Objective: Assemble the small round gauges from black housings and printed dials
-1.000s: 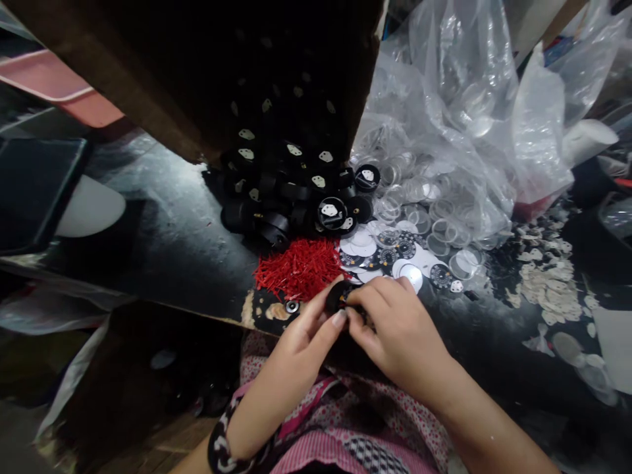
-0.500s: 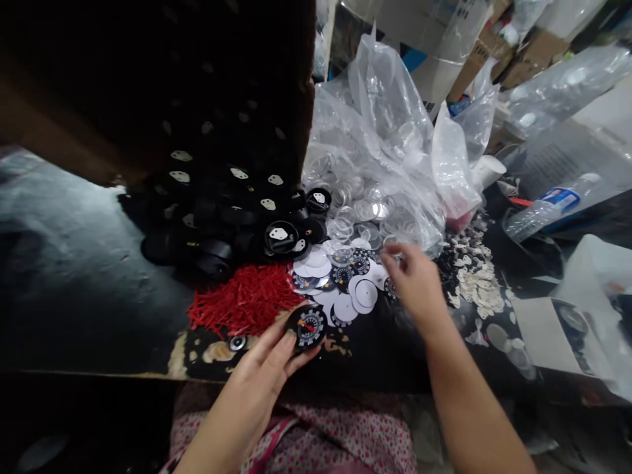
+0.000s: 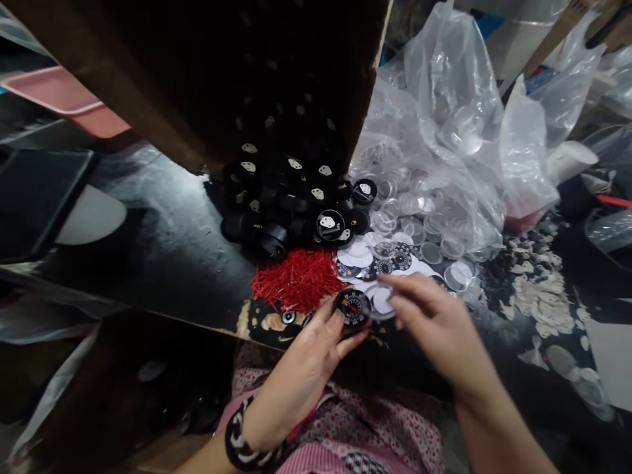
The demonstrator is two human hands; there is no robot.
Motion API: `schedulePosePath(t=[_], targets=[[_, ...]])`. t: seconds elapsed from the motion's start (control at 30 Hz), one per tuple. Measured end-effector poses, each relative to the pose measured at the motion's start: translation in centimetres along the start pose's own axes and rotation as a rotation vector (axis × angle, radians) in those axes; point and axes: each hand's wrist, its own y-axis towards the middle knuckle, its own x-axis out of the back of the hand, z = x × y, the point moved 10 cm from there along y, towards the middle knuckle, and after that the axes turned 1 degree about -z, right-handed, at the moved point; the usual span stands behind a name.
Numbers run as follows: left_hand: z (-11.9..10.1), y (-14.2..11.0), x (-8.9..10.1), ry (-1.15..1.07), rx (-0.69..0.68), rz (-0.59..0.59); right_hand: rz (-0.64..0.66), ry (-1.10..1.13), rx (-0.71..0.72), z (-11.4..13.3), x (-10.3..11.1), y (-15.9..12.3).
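Dark bench (image 3: 182, 224) is gleaming as I'm seemingly pairing parts: left hand (image 3: 309, 352) is grasping a dial (image 3: 353, 307), right hand (image 3: 439, 322) is pinching a clear disc (image 3: 382, 303), alignment demanding care.

A small-parts workshop is showing around a worn black workbench (image 3: 182, 257).
Loose stock is covering the bench in heaps: slim red pieces (image 3: 299, 280) are piling just beyond the fingers of the left hand (image 3: 316, 342), black round cases (image 3: 276, 240) are crowding farther out, printed dials (image 3: 385, 266) and clear round covers (image 3: 437, 224) are spreading beyond the fingers of the right hand (image 3: 439, 326), and pale flat plates (image 3: 543, 293) are scattering to their right; a crumpled plastic bag (image 3: 459, 112) is slumping past the covers, and paint is missing along the chipped edge nearest the left fingers.
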Motion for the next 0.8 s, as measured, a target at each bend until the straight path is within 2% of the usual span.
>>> schedulePosePath(t=[0.07, 0.17, 0.27, 0.37, 0.47, 0.57, 0.8], targets=[[0.1, 0.1, 0.1, 0.028, -0.026, -0.004, 0.025, 0.000, 0.097, 2.1, -2.4, -1.2], [-0.2, 0.1, 0.7, 0.148, -0.080, -0.030, 0.023, -0.039, 0.140, 2.7, -3.9, -1.7], [-0.8, -0.2, 0.9, 0.344, -0.150, -0.029, 0.039, -0.030, 0.108, 2.2, -4.1, -1.1], [-0.9, -0.7, 0.2, 0.500, -0.189, 0.020, -0.014, -0.142, 0.084, 2.2, -3.8, -0.4], [-0.8, -1.0, -0.5, 0.577, -0.201, 0.055, -0.081, -0.276, 0.148, 2.9, -4.2, -0.2], [-1.0, -1.0, -0.5, 0.618, -0.211, 0.038, -0.126, -0.290, 0.193, 3.3, -4.4, -0.2], [-1.6, -1.7, 0.3, 0.788, -0.265, 0.032, 0.015, -0.353, 0.175, 3.3, -5.7, -0.7]])
